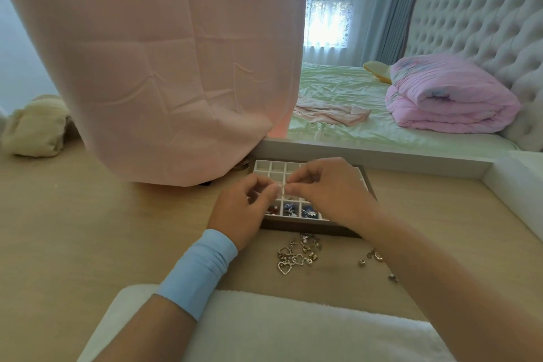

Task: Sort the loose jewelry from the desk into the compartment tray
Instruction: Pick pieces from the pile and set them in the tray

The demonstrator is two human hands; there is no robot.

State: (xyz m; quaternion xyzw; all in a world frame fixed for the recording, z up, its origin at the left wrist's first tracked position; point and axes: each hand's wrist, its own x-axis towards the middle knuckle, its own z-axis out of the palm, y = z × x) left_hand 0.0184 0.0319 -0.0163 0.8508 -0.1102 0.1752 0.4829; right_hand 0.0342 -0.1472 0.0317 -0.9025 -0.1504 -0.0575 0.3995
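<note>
Nearer you than your hands, the loose jewelry (296, 256) lay scattered on the table (88, 214); your left hand (244, 209) and right hand (329, 188) met at the fingertips, both pinching one small pale piece (282, 186); directly beneath them sat the compartment tray (261, 166); you would have done best to lower the piece over an unfilled cell beyond your hands before letting go.

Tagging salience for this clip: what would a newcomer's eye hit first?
The big pink cloth hanging at upper left dominates. At centre the left hand and right hand pinch one tiny piece between them above the compartment tray. Loose heart charms lie on the desk just in front of the tray.
</note>
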